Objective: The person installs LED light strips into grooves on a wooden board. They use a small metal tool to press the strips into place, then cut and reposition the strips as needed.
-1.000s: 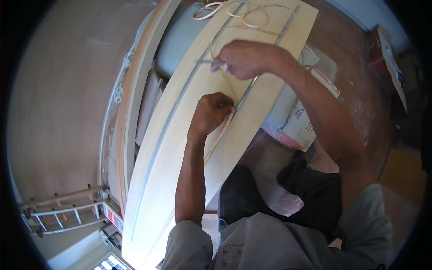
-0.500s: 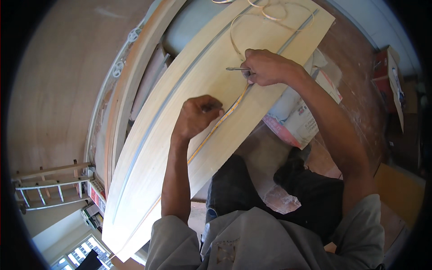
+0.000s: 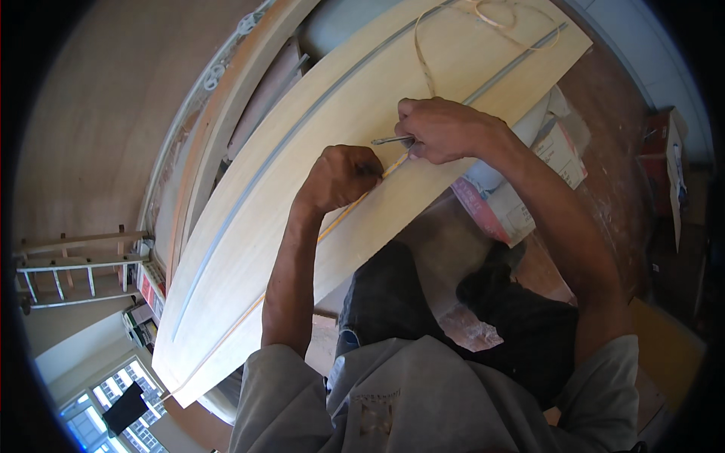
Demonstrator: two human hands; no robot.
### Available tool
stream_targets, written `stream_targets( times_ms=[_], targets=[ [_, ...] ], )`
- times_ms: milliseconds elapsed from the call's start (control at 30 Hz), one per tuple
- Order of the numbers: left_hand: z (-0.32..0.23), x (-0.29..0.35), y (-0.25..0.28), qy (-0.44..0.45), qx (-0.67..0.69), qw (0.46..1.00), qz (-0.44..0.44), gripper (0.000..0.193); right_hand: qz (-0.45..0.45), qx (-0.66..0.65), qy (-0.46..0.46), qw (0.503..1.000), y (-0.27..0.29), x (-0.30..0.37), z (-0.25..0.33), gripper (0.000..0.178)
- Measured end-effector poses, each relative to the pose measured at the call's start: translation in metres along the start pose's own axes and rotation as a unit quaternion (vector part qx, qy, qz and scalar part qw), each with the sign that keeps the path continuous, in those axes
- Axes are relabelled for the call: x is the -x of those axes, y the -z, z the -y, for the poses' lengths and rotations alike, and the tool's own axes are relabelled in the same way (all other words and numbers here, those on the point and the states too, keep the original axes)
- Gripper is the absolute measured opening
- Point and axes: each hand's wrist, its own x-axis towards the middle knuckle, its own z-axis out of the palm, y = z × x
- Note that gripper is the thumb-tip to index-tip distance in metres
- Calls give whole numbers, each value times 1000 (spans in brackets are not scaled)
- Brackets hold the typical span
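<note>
A long pale wooden board point(image 3: 302, 170) with two grooves lies slantwise before me. A thin orange-yellow strip point(image 3: 340, 225) runs along the nearer groove from the lower left up to my hands. My left hand point(image 3: 336, 180) is closed, fingertips down on the strip at the groove. Just beyond it, my right hand point(image 3: 449, 132) is closed round the strip and a slim metal tool point(image 3: 389, 140), like a screwdriver shaft, pointing left; its handle is hidden in the palm. Past the right hand, the loose strip curls over the board's far end.
The farther groove point(image 3: 283, 155) looks grey. Behind the board stands a curved wooden frame point(image 3: 219, 113). Printed bags point(image 3: 517, 211) lie beneath the board at right, near my legs. A ladder point(image 3: 83, 279) is at far left, a red box point(image 3: 657, 155) at far right.
My left hand has moved right and come down onto the strip, closer to my right hand. The right hand has lowered slightly, still gripping tool and strip. The whole view has shifted a little.
</note>
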Motion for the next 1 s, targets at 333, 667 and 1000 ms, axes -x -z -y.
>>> stream_targets(
  times_ms=[333, 667, 1000],
  targets=[
    [8, -7, 1, -74, 8, 997, -7, 17, -19, 4, 8, 1000, -10, -7, -8, 23],
    [-10, -34, 9, -21, -17, 997, 75, 16, -9, -37, -4, 999, 2, -2, -16, 20],
    [-16, -50, 12, -74, -109, 991, 26, 50, -17, -20, -18, 999, -5, -6, -19, 20]
  ],
)
